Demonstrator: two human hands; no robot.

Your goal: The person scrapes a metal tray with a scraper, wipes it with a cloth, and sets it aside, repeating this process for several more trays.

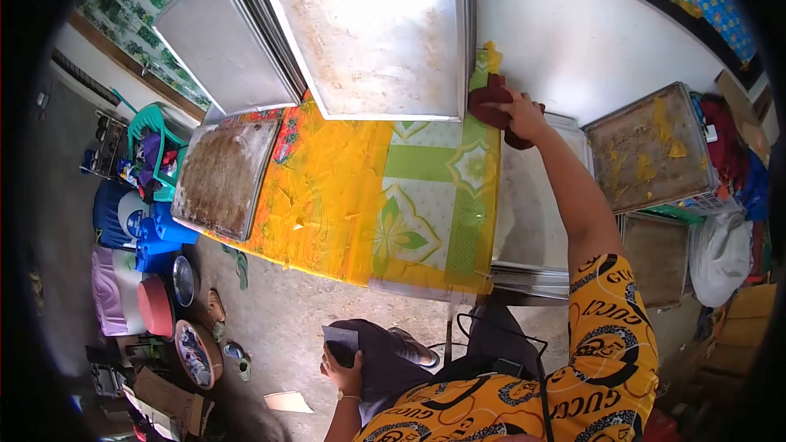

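Observation:
My right hand [524,115] reaches to the far right corner of the table and is closed on a dark red cloth [490,106]. The cloth is bunched on the green-and-white table cover [426,196], next to the upright metal trays [385,33]. Low in front of my body, my left hand [344,375] grips a flat piece with a grey edge and a dark face [341,343]; its exact kind I cannot make out. The yellow part of the cover [332,188] has ragged, peeling patches.
A stained tray [225,176] lies at the table's left end. More trays [233,41] lean behind it. On the right are a tray with yellow scraps [651,147] and a white sack [720,250]. Basins [155,307] and a green chair [160,135] stand left.

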